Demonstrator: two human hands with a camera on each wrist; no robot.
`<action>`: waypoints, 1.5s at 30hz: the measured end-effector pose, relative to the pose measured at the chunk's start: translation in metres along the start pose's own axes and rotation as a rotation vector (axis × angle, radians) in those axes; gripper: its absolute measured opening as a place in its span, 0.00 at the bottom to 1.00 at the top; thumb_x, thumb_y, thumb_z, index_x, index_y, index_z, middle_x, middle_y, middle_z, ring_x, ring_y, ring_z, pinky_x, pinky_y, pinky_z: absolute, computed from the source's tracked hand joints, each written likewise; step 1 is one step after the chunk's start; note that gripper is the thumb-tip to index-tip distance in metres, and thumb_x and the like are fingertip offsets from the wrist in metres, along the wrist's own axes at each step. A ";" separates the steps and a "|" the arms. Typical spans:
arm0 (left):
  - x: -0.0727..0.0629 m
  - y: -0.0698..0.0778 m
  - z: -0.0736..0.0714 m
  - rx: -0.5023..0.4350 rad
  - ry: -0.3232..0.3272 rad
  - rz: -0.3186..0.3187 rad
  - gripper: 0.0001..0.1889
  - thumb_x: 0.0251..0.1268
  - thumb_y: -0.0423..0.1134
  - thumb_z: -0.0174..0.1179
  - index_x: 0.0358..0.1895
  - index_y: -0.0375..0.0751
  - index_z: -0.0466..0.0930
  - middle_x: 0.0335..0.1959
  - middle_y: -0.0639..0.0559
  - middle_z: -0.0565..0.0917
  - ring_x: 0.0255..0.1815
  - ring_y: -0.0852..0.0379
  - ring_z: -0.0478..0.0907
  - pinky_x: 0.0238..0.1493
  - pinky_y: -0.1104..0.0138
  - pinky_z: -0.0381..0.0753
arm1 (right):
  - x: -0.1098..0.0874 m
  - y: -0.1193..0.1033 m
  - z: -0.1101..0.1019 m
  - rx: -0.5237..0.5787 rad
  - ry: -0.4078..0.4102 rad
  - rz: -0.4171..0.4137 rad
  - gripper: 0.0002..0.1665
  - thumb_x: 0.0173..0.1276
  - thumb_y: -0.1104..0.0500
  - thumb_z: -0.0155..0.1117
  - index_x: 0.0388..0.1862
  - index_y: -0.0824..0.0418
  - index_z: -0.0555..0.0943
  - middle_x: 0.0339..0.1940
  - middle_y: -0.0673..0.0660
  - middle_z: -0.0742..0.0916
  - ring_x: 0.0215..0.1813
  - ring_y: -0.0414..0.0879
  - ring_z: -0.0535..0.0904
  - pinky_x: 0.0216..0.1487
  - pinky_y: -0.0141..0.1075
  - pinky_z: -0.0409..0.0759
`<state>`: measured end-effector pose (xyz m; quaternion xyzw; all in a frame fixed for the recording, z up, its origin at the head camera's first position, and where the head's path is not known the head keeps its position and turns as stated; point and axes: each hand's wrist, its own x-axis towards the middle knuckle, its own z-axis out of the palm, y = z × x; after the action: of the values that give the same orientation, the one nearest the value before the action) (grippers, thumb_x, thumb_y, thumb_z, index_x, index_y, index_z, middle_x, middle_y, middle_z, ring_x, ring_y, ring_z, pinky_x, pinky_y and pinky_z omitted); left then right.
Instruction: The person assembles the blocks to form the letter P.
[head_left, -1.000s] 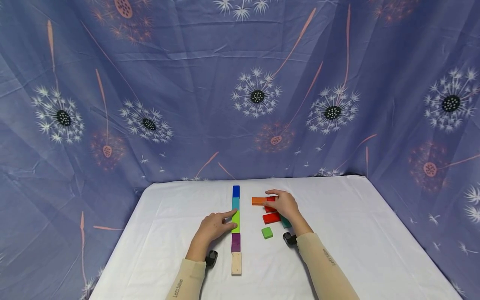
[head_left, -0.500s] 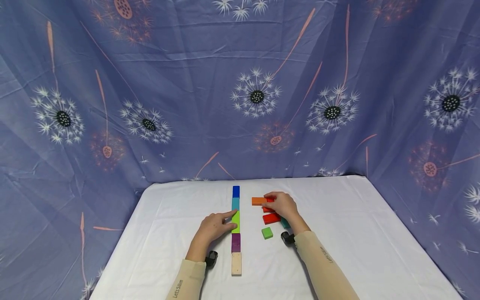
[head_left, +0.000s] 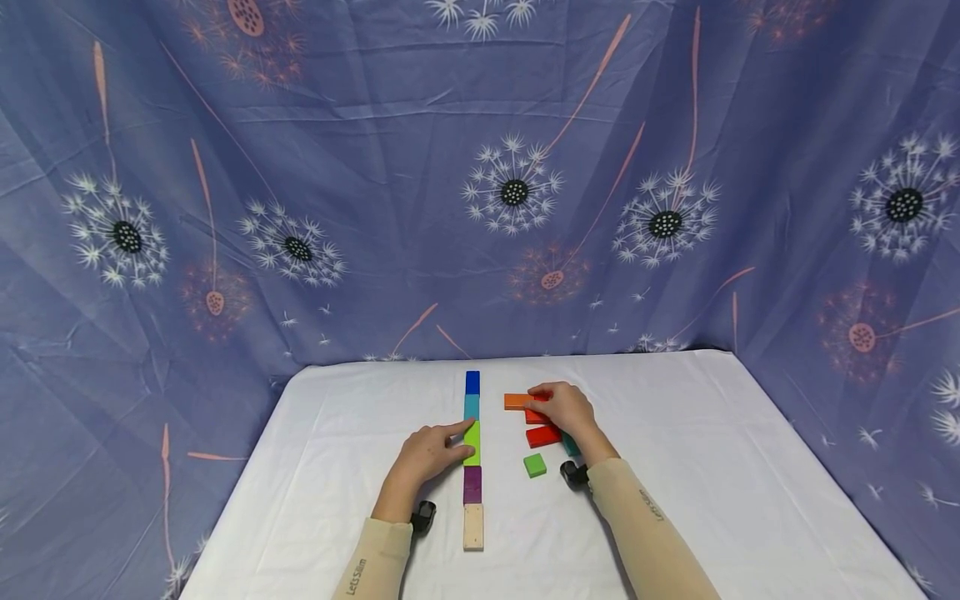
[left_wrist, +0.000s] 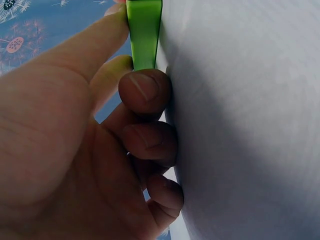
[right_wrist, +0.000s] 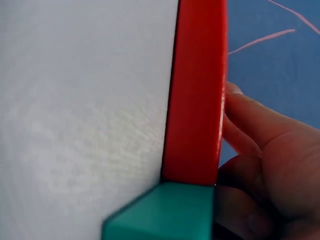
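Note:
In the head view, my left hand (head_left: 429, 454) rests its index finger and thumb across a lime green block (head_left: 472, 435). The left wrist view has that block's green side (left_wrist: 144, 37) beside my fingers, the others bent near the cloth. My right hand (head_left: 566, 410) pinches a red block (head_left: 535, 416), partly covered by the fingers, at the right end of an orange block (head_left: 515, 402). Nearer me lie a second red block (head_left: 542, 437) and a teal block (head_left: 571, 445), half hidden by the hand. Red (right_wrist: 196, 95) and teal (right_wrist: 165, 212) blocks fill the right wrist view.
The lime block belongs to a straight column with a blue block (head_left: 472, 382), a light blue block (head_left: 471, 406), a purple block (head_left: 472, 485) and a plain wooden block (head_left: 472, 527). A small green block (head_left: 535, 465) lies right of it. White cloth (head_left: 315, 475) covers the table.
My right hand has shifted slightly left, and the red block under its fingers has slid a little left toward the orange block. My left hand has stayed in place.

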<state>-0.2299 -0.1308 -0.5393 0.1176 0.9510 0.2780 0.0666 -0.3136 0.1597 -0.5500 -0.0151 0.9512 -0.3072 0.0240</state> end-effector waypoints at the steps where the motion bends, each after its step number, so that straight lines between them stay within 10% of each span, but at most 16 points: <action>1: 0.000 0.000 0.000 0.000 0.000 -0.001 0.32 0.67 0.58 0.69 0.74 0.64 0.78 0.21 0.56 0.73 0.24 0.58 0.62 0.30 0.65 0.59 | 0.000 0.000 0.000 0.000 -0.005 0.001 0.23 0.65 0.41 0.78 0.58 0.43 0.91 0.64 0.58 0.88 0.56 0.55 0.83 0.45 0.42 0.79; 27: -0.003 0.003 -0.001 -0.006 -0.005 0.005 0.32 0.68 0.57 0.69 0.75 0.64 0.78 0.22 0.56 0.73 0.25 0.58 0.63 0.29 0.65 0.59 | 0.003 -0.005 -0.007 -0.039 -0.033 0.027 0.16 0.69 0.44 0.75 0.54 0.42 0.93 0.65 0.59 0.88 0.62 0.58 0.82 0.56 0.53 0.81; 45: -0.002 0.001 -0.002 -0.010 -0.002 0.013 0.31 0.68 0.57 0.69 0.74 0.63 0.78 0.21 0.56 0.74 0.24 0.59 0.62 0.29 0.65 0.59 | 0.004 -0.008 -0.007 -0.112 -0.023 -0.023 0.20 0.65 0.43 0.79 0.54 0.44 0.93 0.58 0.57 0.91 0.49 0.52 0.84 0.42 0.42 0.78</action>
<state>-0.2281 -0.1311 -0.5371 0.1239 0.9487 0.2833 0.0664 -0.3176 0.1571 -0.5399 -0.0308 0.9664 -0.2534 0.0308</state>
